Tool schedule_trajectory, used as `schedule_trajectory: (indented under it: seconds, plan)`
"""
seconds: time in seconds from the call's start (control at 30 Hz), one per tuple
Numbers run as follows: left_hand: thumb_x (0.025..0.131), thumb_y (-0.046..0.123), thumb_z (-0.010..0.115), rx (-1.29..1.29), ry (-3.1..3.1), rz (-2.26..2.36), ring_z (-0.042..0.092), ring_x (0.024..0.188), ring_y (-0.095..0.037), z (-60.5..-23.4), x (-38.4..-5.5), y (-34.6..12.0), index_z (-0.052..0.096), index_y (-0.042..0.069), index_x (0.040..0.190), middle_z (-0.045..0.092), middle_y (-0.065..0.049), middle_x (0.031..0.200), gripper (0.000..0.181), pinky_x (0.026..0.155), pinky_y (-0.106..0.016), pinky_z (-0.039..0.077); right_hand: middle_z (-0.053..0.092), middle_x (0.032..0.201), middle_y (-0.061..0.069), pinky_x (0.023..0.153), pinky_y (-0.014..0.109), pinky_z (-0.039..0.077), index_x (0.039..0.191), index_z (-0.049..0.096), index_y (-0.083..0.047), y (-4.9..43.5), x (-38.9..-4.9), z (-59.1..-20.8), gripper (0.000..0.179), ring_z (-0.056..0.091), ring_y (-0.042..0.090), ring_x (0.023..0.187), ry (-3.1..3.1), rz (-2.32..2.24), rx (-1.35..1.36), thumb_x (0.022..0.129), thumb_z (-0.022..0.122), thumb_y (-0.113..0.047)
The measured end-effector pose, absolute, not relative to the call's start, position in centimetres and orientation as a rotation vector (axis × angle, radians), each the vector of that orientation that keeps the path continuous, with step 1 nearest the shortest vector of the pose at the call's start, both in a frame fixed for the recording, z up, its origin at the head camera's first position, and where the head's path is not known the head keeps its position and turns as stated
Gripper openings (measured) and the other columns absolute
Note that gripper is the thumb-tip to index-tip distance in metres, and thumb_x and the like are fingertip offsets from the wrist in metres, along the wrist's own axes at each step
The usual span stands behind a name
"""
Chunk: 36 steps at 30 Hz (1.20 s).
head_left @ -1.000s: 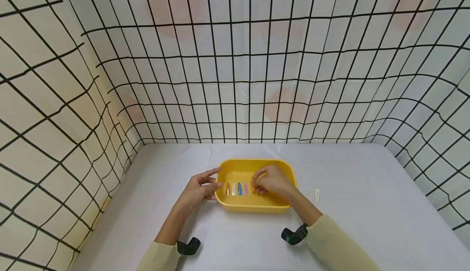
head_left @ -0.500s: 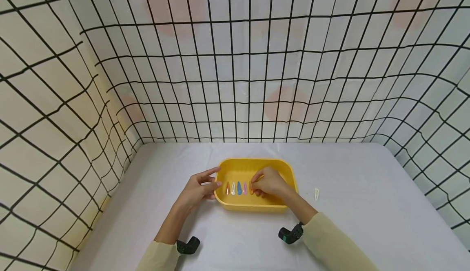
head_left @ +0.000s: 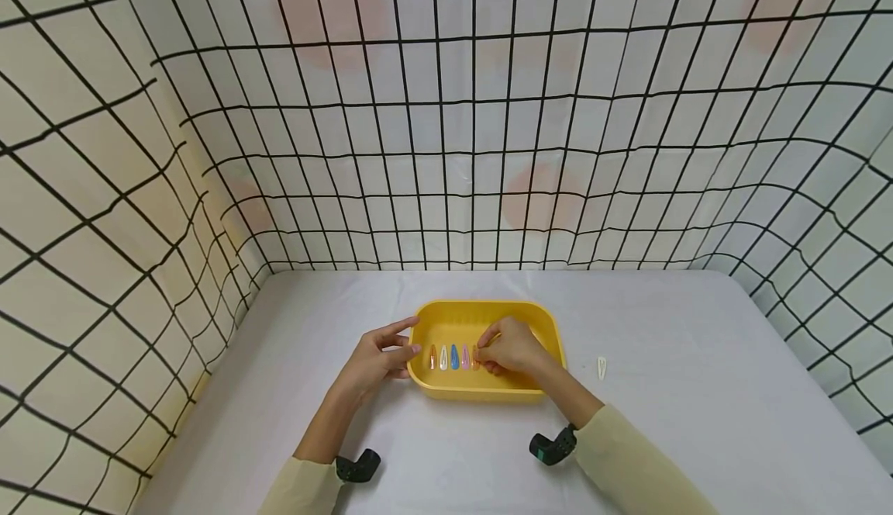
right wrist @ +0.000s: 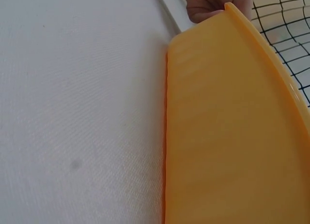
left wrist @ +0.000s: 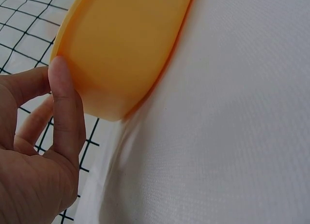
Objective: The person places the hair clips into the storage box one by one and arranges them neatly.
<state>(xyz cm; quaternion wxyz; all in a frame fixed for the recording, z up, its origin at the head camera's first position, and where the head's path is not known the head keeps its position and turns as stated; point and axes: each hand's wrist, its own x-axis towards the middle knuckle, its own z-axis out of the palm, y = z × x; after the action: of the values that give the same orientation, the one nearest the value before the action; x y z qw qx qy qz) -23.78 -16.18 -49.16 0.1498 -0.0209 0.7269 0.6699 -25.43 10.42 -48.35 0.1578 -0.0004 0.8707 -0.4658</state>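
Note:
A yellow plastic tray point(head_left: 481, 396) stands on the white-covered table. Inside it, a row of snap hair clips runs left to right: an orange clip point(head_left: 432, 357), a white clip point(head_left: 443, 357), a blue clip point(head_left: 455, 357) and a pink clip point(head_left: 465, 357). Right of the pink one, my right hand point(head_left: 512, 346) pinches another orange clip point(head_left: 476, 358), partly covered by the fingertips. My left hand point(head_left: 377, 356) holds the tray's left end, thumb and fingers at the rim; the left wrist view shows this hand point(left wrist: 53, 132) against the tray wall point(left wrist: 121, 50).
One white hair clip point(head_left: 602, 368) lies on the table right of the tray. Black wire grid panels point(head_left: 460, 150) with white sheeting behind enclose the table's back and sides. In the right wrist view the tray's outer wall point(right wrist: 227, 127) fills much of the frame.
My right hand has brought the orange clip down and slightly left, beside the pink one, roughly in line with the row. The left hand stays at the tray's rim.

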Motion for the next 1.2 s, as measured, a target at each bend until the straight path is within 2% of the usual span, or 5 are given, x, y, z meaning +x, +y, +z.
schedule_trajectory:
  seconds: [0.27,0.5,0.8,1.1,1.2]
  plan:
    - [0.090,0.007,0.078,-0.053,2.084,1.927,0.066,0.065,-0.017,-49.0,-23.7,-16.1,0.063,0.025,0.143,0.061,-0.015,0.112,0.057,0.063,-0.027,0.063,0.071,0.072,0.010,0.055,0.024,0.058,0.098,0.073,-0.003,11.3,-25.3,-47.8,0.014,0.065,0.020,0.058,2.456,-1.410,-0.018,0.089,0.079,-0.012]
    - [0.090,0.007,0.078,-0.068,2.085,1.926,0.066,0.065,-0.017,-48.9,-23.6,-16.0,0.064,0.025,0.142,0.061,-0.015,0.113,0.057,0.063,-0.027,0.063,0.074,0.083,0.012,0.065,0.029,0.062,0.102,0.072,-0.004,12.5,-25.1,-46.9,0.018,0.068,0.021,0.067,2.428,-1.481,-0.014,0.091,0.079,-0.017]
    - [0.090,0.010,0.079,-0.069,2.087,1.921,0.065,0.063,-0.016,-49.0,-23.5,-16.0,0.063,0.025,0.143,0.062,-0.014,0.112,0.058,0.062,-0.027,0.063,0.076,0.097,0.017,0.072,0.033,0.065,0.108,0.073,-0.004,15.4,-24.4,-45.4,0.023,0.071,0.024,0.076,2.496,-1.497,-0.184,0.094,0.076,-0.022]
    - [0.089,0.010,0.079,-0.079,2.094,1.917,0.066,0.065,-0.017,-49.1,-23.5,-16.0,0.064,0.027,0.142,0.061,-0.014,0.114,0.057,0.063,-0.027,0.063,0.073,0.105,0.021,0.074,0.030,0.064,0.111,0.072,-0.004,19.3,-23.2,-43.6,0.029,0.069,0.033,0.088,2.497,-1.549,-0.197,0.094,0.076,-0.027]
    - [0.089,0.009,0.079,-0.078,2.091,1.922,0.066,0.065,-0.017,-49.1,-23.6,-16.0,0.064,0.027,0.142,0.061,-0.014,0.113,0.057,0.062,-0.027,0.063,0.073,0.106,0.019,0.075,0.029,0.064,0.114,0.071,-0.004,20.7,-22.8,-42.9,0.032,0.068,0.030,0.089,2.525,-1.537,-0.210,0.095,0.076,-0.030]
